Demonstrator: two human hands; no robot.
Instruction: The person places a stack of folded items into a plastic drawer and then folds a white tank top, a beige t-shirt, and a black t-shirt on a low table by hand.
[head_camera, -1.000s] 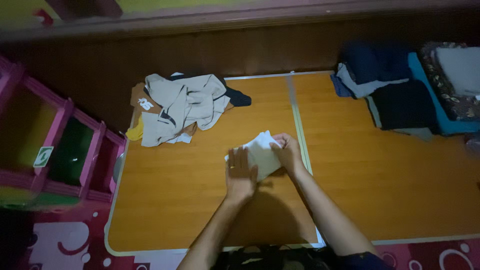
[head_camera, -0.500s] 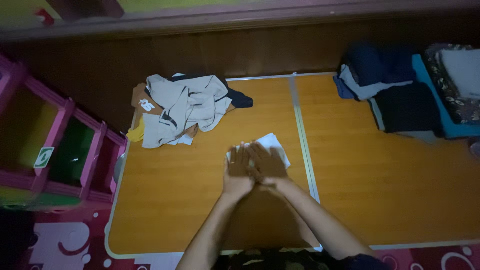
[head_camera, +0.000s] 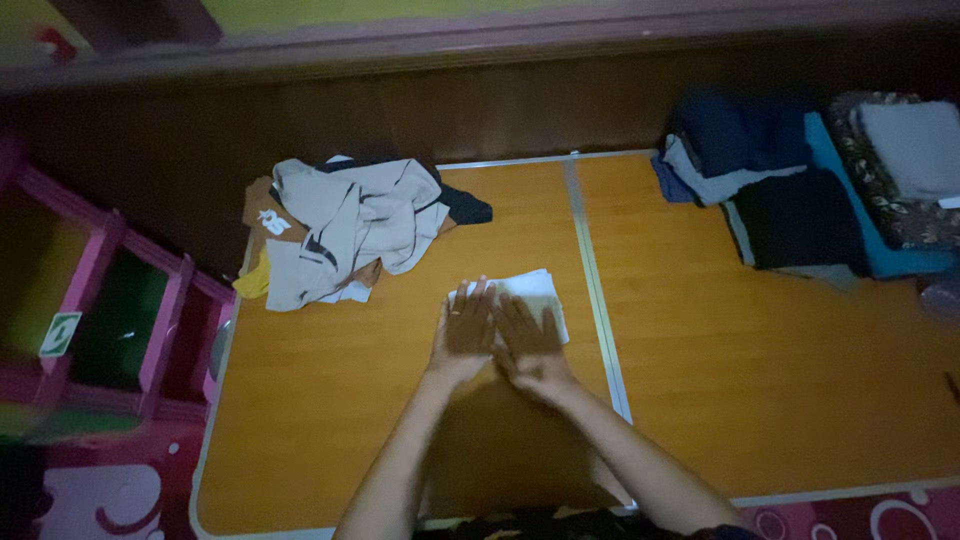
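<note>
Pretty dim shot overall, kinda muddy and grainy. The brightest patch is the orange table (head_camera: 700, 330) in the middle, and light falls off hard toward the top and the corners. The arms throw a soft dark shadow onto the table at lower center. Left edge looks smeared and blurry, the pink shelf (head_camera: 120, 300) especially. No glare anywhere.

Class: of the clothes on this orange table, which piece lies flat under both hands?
The small white folded cloth, pressed by left hand and right hand; others sit heaped or stacked aside.
</note>
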